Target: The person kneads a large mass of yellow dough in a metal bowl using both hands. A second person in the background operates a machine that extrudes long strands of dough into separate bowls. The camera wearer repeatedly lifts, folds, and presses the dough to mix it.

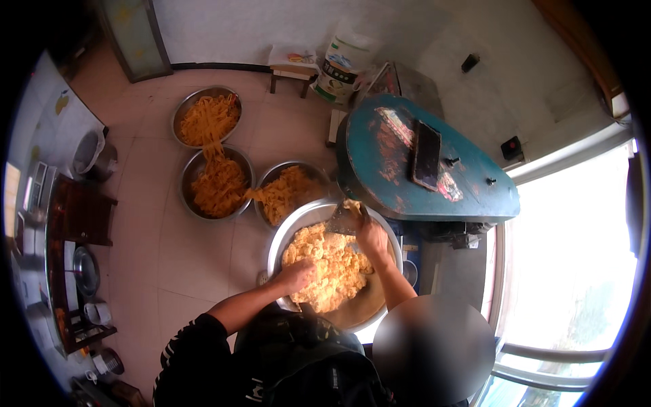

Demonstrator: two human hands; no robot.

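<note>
A large metal basin holds a lumpy mass of yellow-orange dough. My left hand presses into the dough's left side, its fingers curled and partly buried in it. At the far right rim, my right hand grips a dark, wide-bladed scraper, with its blade over the dough. A bit of dough shows by the tool's upper end. The right part of the basin's bottom is bare, with a smeared coating.
Metal bowls of wide orange noodle strips stand beyond the basin. A worn teal machine cover carries a dark phone-like slab. Behind are a white sack and a low stool; a dark wooden cabinet stands left.
</note>
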